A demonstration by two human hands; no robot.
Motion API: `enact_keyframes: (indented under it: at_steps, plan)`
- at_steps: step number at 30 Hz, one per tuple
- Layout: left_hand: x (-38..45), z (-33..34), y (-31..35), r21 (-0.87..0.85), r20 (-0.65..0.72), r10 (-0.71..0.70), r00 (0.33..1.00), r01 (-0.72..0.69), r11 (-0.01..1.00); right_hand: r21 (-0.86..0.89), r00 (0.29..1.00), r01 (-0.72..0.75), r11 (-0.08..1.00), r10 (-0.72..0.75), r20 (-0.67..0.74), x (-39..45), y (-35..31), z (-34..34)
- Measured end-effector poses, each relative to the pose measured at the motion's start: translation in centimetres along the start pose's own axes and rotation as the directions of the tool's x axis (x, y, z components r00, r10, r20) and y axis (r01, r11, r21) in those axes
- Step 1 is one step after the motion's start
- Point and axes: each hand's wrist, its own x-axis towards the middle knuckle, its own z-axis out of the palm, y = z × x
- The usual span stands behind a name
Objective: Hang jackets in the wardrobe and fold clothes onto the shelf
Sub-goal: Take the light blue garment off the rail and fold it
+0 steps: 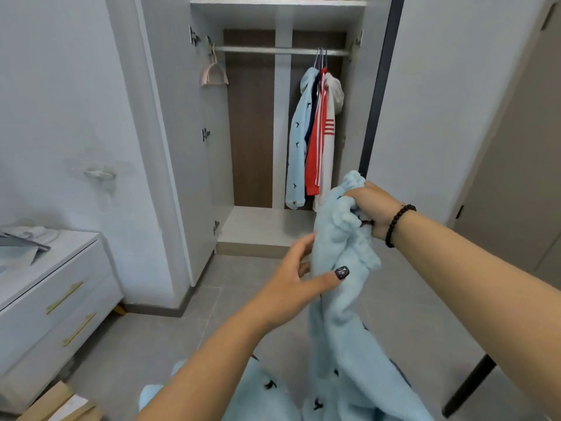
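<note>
A light-blue fleece garment with small dark prints hangs from my hands in front of the open wardrobe. My right hand grips a bunched top part of it. My left hand pinches its left edge lower down, thumb on the front. On the wardrobe's rail, at the right end, hang a matching light-blue jacket, a red and white striped jacket and a white hooded one. Two empty pink hangers hang at the rail's left end. A shelf runs above the rail.
A white dresser with gold handles stands at the left, with grey items on top. Cardboard pieces lie on the floor at bottom left. A dark post rises at bottom right. Grey tiled floor lies before the wardrobe.
</note>
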Motion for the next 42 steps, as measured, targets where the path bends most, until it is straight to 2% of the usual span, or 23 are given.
enact_keyframes:
  at_steps: [2, 6, 8, 11, 12, 15, 17, 19, 21, 23, 26, 30, 36, 39, 42]
  plan:
    - [3.8, -0.5, 3.1, 0.119, -0.006, 0.100, 0.995, -0.099, 0.988, 0.119, 0.997, 0.034, 0.992, -0.024, -0.079, 1.7, -2.7, -0.5]
    - [10.4, -2.7, 9.2, 0.405, -0.007, 0.313, 0.950, -0.284, 0.869, 0.179, 0.971, 0.132, 0.975, -0.091, -0.222, 4.7, -9.4, -1.2]
    - [13.6, -4.1, 12.3, 0.458, -0.094, 0.419, 0.903, -0.334, 0.824, 0.228, 0.958, 0.217, 0.949, -0.163, -0.235, 5.6, -13.2, -1.4]
    - [17.9, -6.5, 17.0, 0.413, -0.313, 0.468, 0.827, -0.325, 0.851, 0.374, 0.952, 0.301, 0.877, -0.253, -0.173, 6.6, -18.5, -1.5]
    - [19.0, -7.3, 18.6, 0.391, -0.369, 0.472, 0.801, -0.327, 0.861, 0.365, 0.943, 0.332, 0.870, -0.302, -0.138, 6.8, -20.1, -1.5]
    - [21.2, -9.5, 22.9, 0.344, -0.451, 0.487, 0.748, -0.358, 0.868, 0.222, 0.925, 0.372, 0.901, -0.379, -0.010, 7.6, -23.8, -0.7]
    - [21.8, -10.7, 25.3, 0.333, -0.463, 0.492, 0.737, -0.370, 0.867, 0.077, 0.918, 0.392, 0.917, -0.395, 0.024, 7.9, -25.7, 0.2]
    - [21.8, -12.2, 27.5, 0.226, -0.452, 0.453, 0.769, -0.392, 0.892, 0.031, 0.908, 0.413, 0.910, -0.414, 0.068, 8.4, -27.2, 1.3]
    - [21.2, -13.9, 29.1, 0.063, -0.439, 0.387, 0.811, -0.402, 0.913, 0.067, 0.887, 0.440, 0.896, -0.445, 0.122, 8.8, -28.4, 2.7]
    - [20.5, -15.8, 29.7, 0.029, -0.458, 0.337, 0.823, -0.365, 0.930, 0.050, 0.869, 0.465, 0.884, -0.466, 0.167, 9.4, -29.4, 4.3]
    - [19.6, -18.5, 29.2, 0.055, -0.486, 0.313, 0.816, -0.329, 0.943, -0.115, 0.856, 0.510, 0.852, -0.490, 0.162, 10.3, -30.1, 6.3]
    - [19.0, -21.8, 26.9, 0.223, -0.539, 0.348, 0.767, -0.269, 0.937, -0.428, 0.826, 0.540, 0.724, -0.553, 0.107, 11.4, -30.1, 7.5]
    - [18.9, -26.9, 24.7, 0.246, -0.731, 0.283, 0.620, -0.147, 0.958, -0.710, 0.779, 0.332, 0.621, -0.605, -0.164, 15.0, -28.0, 5.0]
    - [18.3, -29.4, 23.9, 0.337, -0.779, 0.315, 0.542, -0.063, 0.940, -0.812, 0.793, 0.212, 0.544, -0.581, -0.183, 16.8, -26.0, 3.1]
    - [17.8, -31.5, 23.0, 0.505, -0.723, 0.416, 0.551, 0.011, 0.863, -0.860, 0.786, 0.200, 0.470, -0.600, -0.146, 18.1, -24.1, 1.0]
